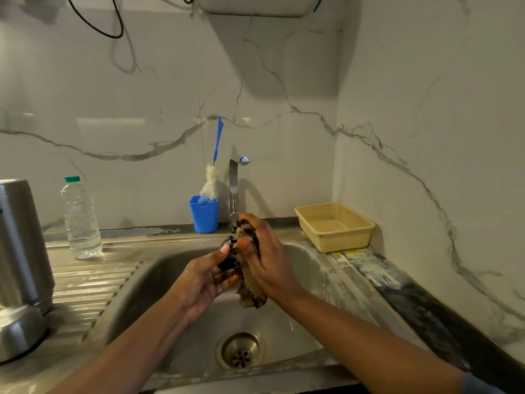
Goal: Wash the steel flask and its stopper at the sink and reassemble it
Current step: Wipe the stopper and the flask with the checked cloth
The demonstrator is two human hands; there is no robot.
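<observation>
The steel flask (20, 245) stood upright on the drainboard at the counter's left edge, well apart from our hands, which met above the sink (170, 280) basin. Our right hand (267, 263) curled tightly round a brown striped cloth (251, 297). Our left hand (203, 282) gripped the small dark stopper (228, 261) from below, touching the cloth's left side.
</observation>
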